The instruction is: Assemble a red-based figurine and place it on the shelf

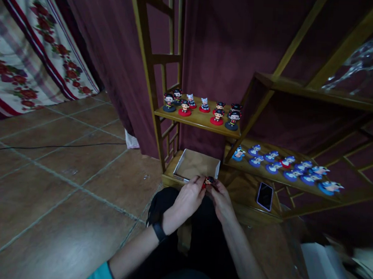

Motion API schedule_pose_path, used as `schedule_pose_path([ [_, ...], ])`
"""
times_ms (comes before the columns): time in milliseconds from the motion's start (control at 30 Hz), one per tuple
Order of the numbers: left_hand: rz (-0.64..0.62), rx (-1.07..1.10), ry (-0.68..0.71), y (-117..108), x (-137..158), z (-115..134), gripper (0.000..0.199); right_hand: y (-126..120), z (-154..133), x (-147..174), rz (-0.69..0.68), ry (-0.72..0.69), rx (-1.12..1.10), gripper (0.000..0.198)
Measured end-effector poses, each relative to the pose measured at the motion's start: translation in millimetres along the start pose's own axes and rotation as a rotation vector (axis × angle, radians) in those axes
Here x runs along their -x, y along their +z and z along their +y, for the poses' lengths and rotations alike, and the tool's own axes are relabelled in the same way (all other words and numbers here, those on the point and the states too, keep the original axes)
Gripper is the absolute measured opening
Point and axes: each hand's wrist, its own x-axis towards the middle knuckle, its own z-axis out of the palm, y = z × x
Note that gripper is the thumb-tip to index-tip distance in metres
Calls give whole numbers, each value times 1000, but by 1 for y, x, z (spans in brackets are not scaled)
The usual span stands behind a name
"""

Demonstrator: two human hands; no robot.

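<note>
A small toy figure (pixel 209 181) with a dark head and a red part sits between the two hands, just in front of the low shelf. The left hand (pixel 188 200) pinches it from the left side, with the fingers curled around it. The right hand (pixel 222 201) holds it from the right side, with the fingertips closed on it. Both hands touch the toy and are close together. The left wrist wears a dark watch (pixel 159 231). Just behind the hands is an open cardboard box (pixel 197 165) on the bottom shelf, and I see nothing inside it. A phone (pixel 265 196) lies flat on the same low shelf, to the right of the hands. Higher up, a wooden shelf (pixel 200 121) holds a group of little dolls with dark hair (pixel 217 115) on red and dark bases. To the right, another shelf (pixel 266 175) holds rows of blue and white toys (pixel 289 168). A dark red curtain (pixel 226 41) hangs behind the shelves. The floor (pixel 62 179) has brown tiles, and a thin black cable (pixel 55 146) runs across it. A flowered cloth (pixel 25 52) hangs at the far left.
</note>
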Motion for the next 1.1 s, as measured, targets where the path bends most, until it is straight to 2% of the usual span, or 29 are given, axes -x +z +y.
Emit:
schedule_pose_path([
  [367, -50, -314, 162, 19, 4, -8, 44, -15, 6, 0, -4, -40, 89, 40],
  [667, -76, -443, 224, 25, 6, -10, 41, -22, 15, 2, -4, -56, 103, 38],
  [867, -99, -440, 247, 25, 7, -10, 43, -21, 16, 6, 9, -37, 86, 38],
  [1100, -120, -351, 212, 26, 6, -10, 43, -22, 18, 6, 34, -39, 112, 40],
])
